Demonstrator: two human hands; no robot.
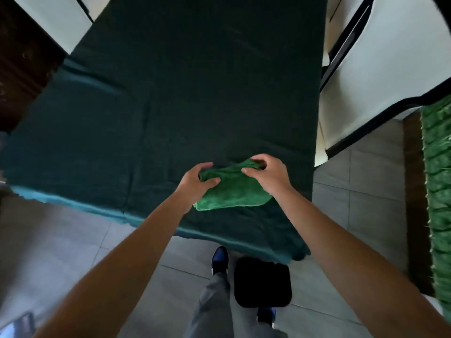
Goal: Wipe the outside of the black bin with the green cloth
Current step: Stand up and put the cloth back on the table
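I have both hands on the green cloth [231, 189], which lies folded on the dark green table cover [170, 93] close to its near edge, toward the near right corner. My left hand [195, 182] is closed on the cloth's left end, thumb on top and fingers curled under; my right hand [267, 174] pinches the far right fold between thumb and fingertips. Holding it at two ends like this, I judge, serves to gather or refold the cloth into a pad before wiping.

The black bin [262, 281] stands on the tiled floor [353, 203] just below the table's near edge, beside my blue shoe [219, 261] and untouched. The hanging edge of the cover partly overlaps the bin's far side, and my leg stands close on its left; both could crowd access. A strip of green matting [436, 191] lies well apart on the right.
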